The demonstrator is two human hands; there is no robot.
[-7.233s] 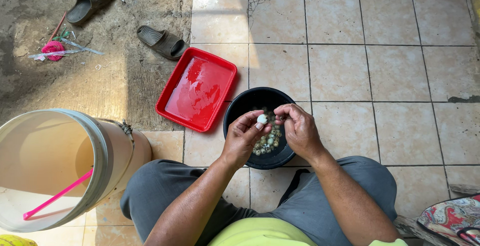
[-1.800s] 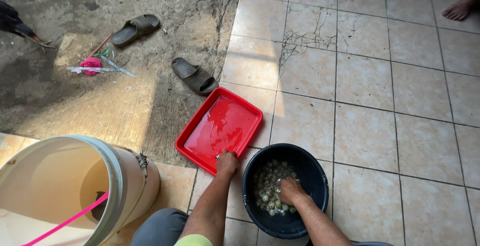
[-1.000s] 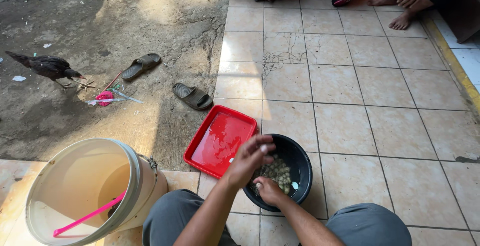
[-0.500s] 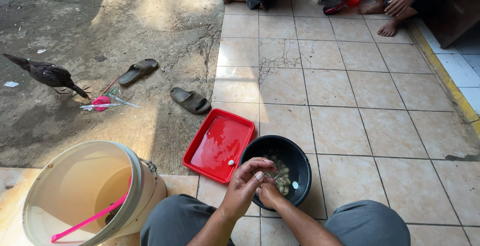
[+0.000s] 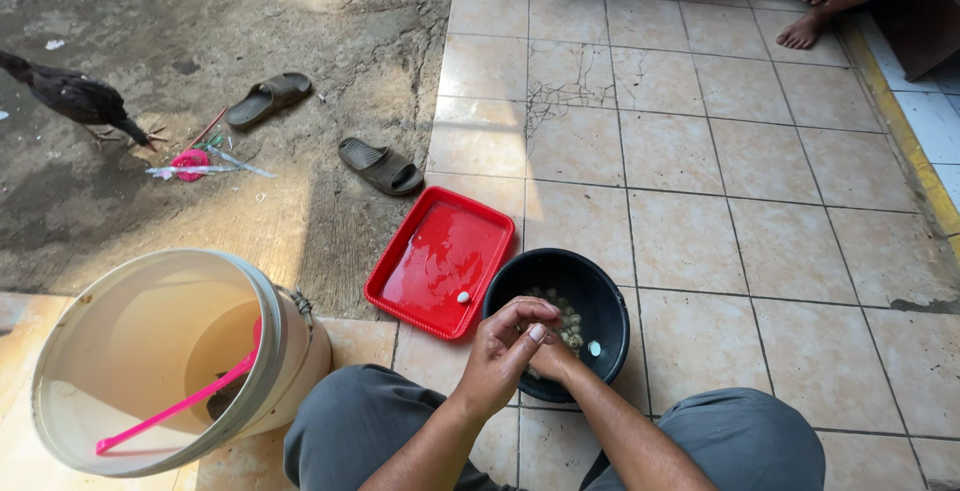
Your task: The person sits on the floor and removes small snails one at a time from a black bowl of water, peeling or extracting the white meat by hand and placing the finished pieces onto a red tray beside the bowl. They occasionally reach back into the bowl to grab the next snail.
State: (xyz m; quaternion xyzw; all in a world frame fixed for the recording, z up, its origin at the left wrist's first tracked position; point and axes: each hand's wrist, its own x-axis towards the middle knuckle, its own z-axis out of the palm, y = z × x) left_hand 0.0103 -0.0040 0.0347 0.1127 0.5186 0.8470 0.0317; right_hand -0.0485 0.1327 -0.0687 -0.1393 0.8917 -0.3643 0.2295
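My left hand [image 5: 500, 351] and my right hand [image 5: 553, 359] are pressed together over the near rim of a black bowl [image 5: 610, 296]. Their fingers are curled around something small, and only a pale bit of it shows at the fingertips. The left hand covers most of the right. The bowl holds several small pale, speckled round pieces [image 5: 570, 323], and one white piece [image 5: 595, 348] lies apart inside. To the left, touching the bowl, lies a wet red tray [image 5: 430, 261] with a single white piece [image 5: 463, 297] near its corner.
A large cream bucket [image 5: 270, 321] with a pink stick [image 5: 175, 406] stands at my left knee. Two dark sandals [image 5: 378, 166] [image 5: 268, 97] and a pink object [image 5: 190, 163] lie on the dirt, near a dark chicken [image 5: 75, 99]. Other people's feet [image 5: 800, 31] rest on the tiles far right.
My right hand came out of the bowl and met the left over the near rim. A white piece now lies on the red tray. The view swung upward, and the chicken walked right.
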